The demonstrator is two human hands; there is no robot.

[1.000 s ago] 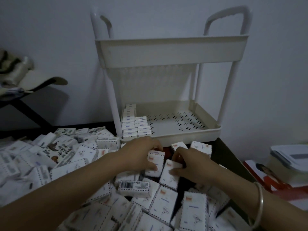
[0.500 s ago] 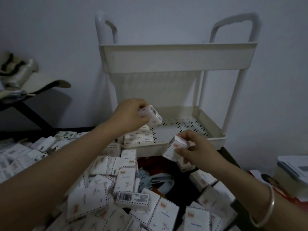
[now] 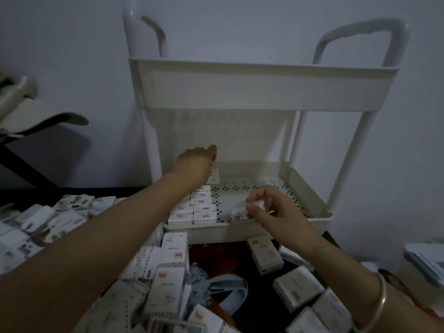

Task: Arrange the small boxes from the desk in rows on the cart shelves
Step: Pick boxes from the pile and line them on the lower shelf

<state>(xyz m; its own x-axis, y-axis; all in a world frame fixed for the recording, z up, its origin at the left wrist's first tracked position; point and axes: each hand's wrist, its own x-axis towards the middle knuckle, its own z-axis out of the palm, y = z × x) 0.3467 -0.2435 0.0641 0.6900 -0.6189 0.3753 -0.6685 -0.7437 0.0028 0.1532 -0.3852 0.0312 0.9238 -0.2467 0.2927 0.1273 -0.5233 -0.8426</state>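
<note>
1. Both hands have moved forward since half a second ago and are now over the cart's lower shelf [image 3: 211, 230].
2. At the far end of the rows of boxes [image 3: 200, 209] on the shelf's left side, the left hand [image 3: 194, 164] grips a small box [image 3: 213, 175].
3. Near the shelf's front edge, the right hand [image 3: 276, 212] pinches a second small box [image 3: 240, 213].
4. Below, loose boxes [image 3: 168, 272] cover the worktop [image 3: 36, 192].

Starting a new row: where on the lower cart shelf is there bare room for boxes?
Bare perforated floor runs between the box rows on the left and the shelf's right wall, behind the right hand. The left side is crowded, as is the desk pile.
</note>
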